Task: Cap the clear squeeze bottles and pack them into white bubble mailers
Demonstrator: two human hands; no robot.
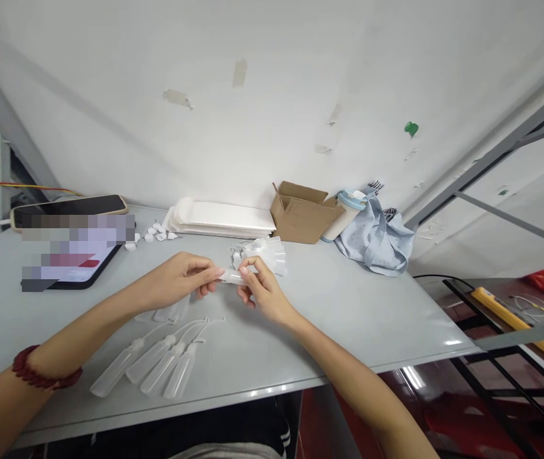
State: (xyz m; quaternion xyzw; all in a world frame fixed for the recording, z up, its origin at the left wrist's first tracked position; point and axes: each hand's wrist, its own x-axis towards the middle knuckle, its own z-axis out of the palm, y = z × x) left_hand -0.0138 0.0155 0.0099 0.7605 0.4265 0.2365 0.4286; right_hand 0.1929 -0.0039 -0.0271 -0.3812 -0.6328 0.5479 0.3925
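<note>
While its left end sits between the thumb and fingers of the left hand, a translucent plastic bottle is grasped at its right end by the fingers of the right hand, above the counter. Just behind lie clustered bottles; nearer the person, long-spouted squeeze bottles fan out.
</note>
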